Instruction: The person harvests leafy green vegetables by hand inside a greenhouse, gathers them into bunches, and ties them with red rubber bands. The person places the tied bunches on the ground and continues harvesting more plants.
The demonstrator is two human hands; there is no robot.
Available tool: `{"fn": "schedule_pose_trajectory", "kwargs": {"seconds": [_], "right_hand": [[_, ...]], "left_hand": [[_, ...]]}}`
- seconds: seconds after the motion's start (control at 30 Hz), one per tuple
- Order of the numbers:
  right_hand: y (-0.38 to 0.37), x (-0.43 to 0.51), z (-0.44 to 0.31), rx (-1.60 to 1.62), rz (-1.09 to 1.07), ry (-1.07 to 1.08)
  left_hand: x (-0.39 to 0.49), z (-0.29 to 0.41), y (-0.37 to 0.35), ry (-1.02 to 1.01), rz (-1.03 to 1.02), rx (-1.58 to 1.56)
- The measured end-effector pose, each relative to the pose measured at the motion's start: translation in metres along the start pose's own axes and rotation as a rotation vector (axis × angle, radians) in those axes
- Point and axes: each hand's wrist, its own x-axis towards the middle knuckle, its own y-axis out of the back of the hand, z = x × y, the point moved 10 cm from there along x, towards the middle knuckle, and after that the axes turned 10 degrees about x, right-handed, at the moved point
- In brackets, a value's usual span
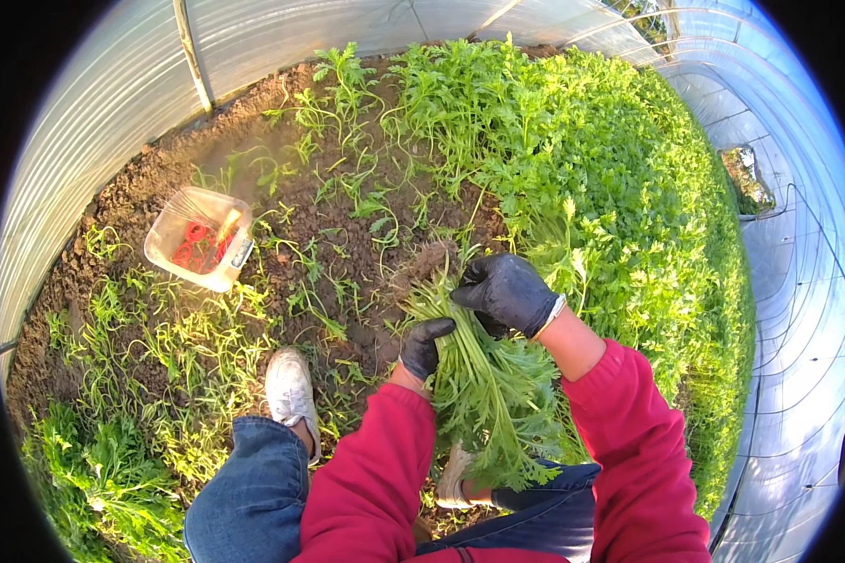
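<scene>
A bunch of leafy greens [475, 373], with lobed leaves and pale stems, is held before me, its soil-covered roots [429, 266] pointing up and away. My left hand [426, 348], in a black glove, grips the stems from the left side. On the right, my right hand [503, 294], also black-gloved, has its fingers bent at the stems near the roots; its fingertips are partly hidden, so whether it pinches anything is unclear. A light band circles the right wrist.
A clear plastic tub [183, 276] with red ties or bands and an orange-handled tool stands on the soil [218, 151] at left. Dense growing greens [591, 155] fill the right side. Pulled greens [113, 478] lie lower left. Plastic greenhouse sheeting [267, 35] encloses the bed.
</scene>
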Motion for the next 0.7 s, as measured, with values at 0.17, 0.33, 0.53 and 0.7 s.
{"fn": "schedule_pose_trajectory", "kwargs": {"seconds": [0.17,0.33,0.53,0.7], "right_hand": [[-0.016,0.002,0.038,0.455,0.006,-0.228],[-0.017,-0.007,0.043,0.862,0.045,-0.252],[0.02,-0.026,0.05,0.896,0.398,-0.29],[0.007,-0.025,0.01,0.47,0.302,-0.084]], "left_hand": [[-0.002,-0.005,0.026,0.023,0.006,0.068],[-0.014,0.004,0.093,-0.069,0.33,0.411],[-0.02,0.015,0.073,-0.211,0.197,0.401],[-0.006,0.006,0.038,-0.029,-0.073,0.108]]}}
